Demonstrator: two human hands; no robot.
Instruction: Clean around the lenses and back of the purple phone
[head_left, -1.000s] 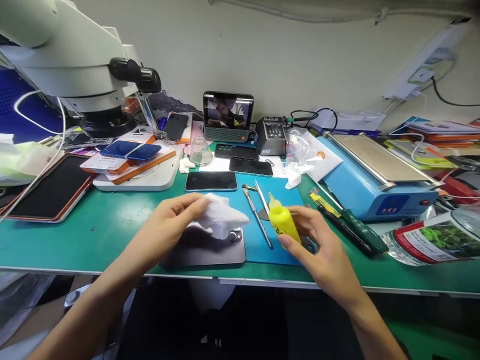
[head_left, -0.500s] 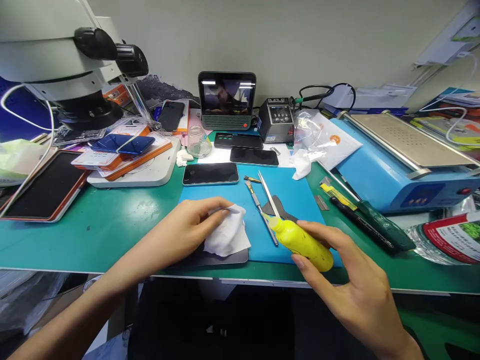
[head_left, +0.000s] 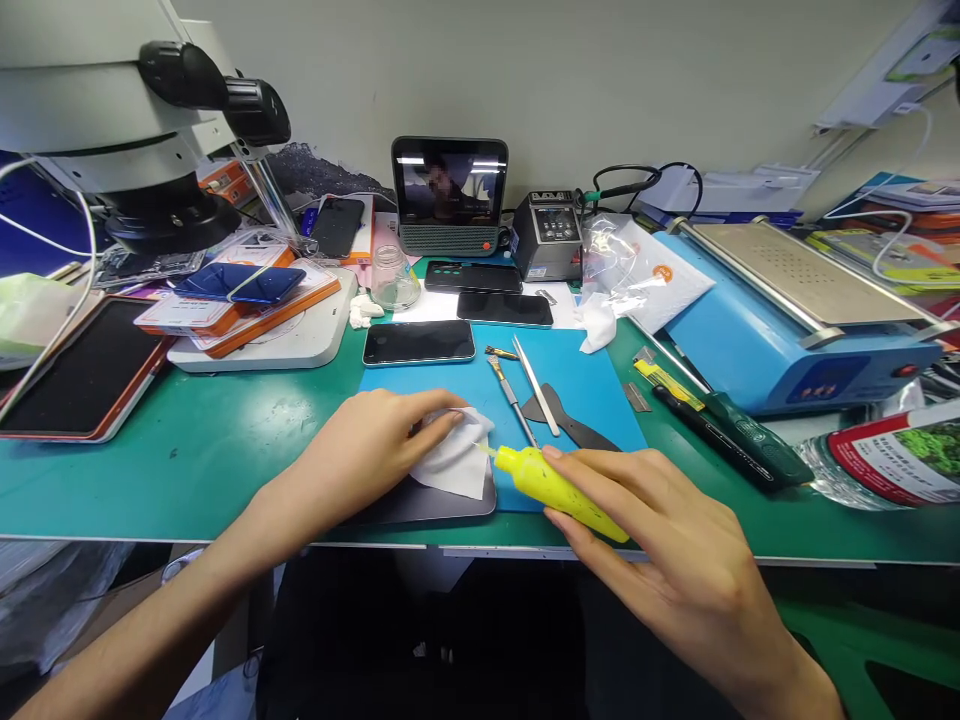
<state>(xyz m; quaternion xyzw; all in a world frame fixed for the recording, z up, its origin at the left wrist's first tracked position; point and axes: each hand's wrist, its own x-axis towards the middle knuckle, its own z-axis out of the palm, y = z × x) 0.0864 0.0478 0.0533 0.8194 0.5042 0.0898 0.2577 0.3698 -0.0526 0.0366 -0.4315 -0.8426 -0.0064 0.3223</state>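
Note:
My left hand (head_left: 375, 440) pinches a white tissue (head_left: 459, 465) between thumb and fingers. Beneath the tissue lies a dark flat panel (head_left: 427, 507) at the table's near edge, partly covered by the hand. In my right hand (head_left: 667, 530) is a yellow squeeze bottle (head_left: 559, 488), tipped to the left so its thin nozzle meets or nearly meets the tissue. Just beyond the bottle are a brush (head_left: 512, 395), metal tweezers (head_left: 536, 385) and a dark flat spatula-like tool (head_left: 577, 425), all on the blue mat (head_left: 615, 385).
Phones, including one (head_left: 418, 343) on the mat's far left, lie near a glass jar (head_left: 394, 280). A microscope (head_left: 165, 160) overhangs the left side. Rightward are a green-handled screwdriver (head_left: 757, 440), a blue heating plate machine (head_left: 802, 330) and a labelled clear plastic container (head_left: 892, 455).
My right hand has moved left with the yellow bottle, bringing its nozzle to the tissue and levelling it somewhat. My left hand keeps the tissue in nearly the same place.

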